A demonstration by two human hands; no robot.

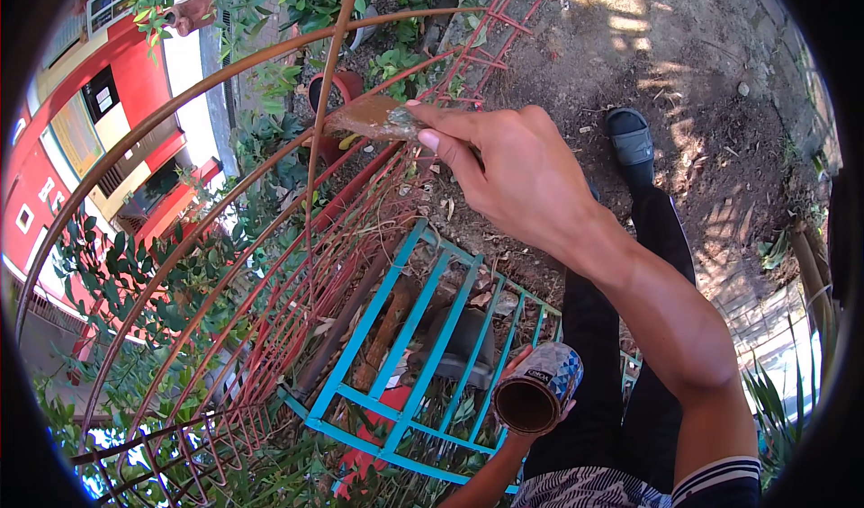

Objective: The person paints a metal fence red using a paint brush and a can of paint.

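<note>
The one camera sat on the person's head and looked down. It was near the right hand (522,175), in the middle. The left hand (531,391) was low and near. The dirt ground (702,49) lay far, top right.

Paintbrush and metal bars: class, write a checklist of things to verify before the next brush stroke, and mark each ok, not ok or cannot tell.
1. Right hand grips the paintbrush firmly: ok.
2. Brush tip rests on a curved metal bar: ok.
3. Brush carries enough paint: cannot tell; its bristles look reddish-brown, but the amount is unclear.
4. Left hand holds the paint can: ok, though the hand is mostly hidden behind it.
5. Can has paint left: cannot tell; its opening looks dark.
6. Footing is steady: cannot tell; only one sandalled foot shows on the dirt.
</note>
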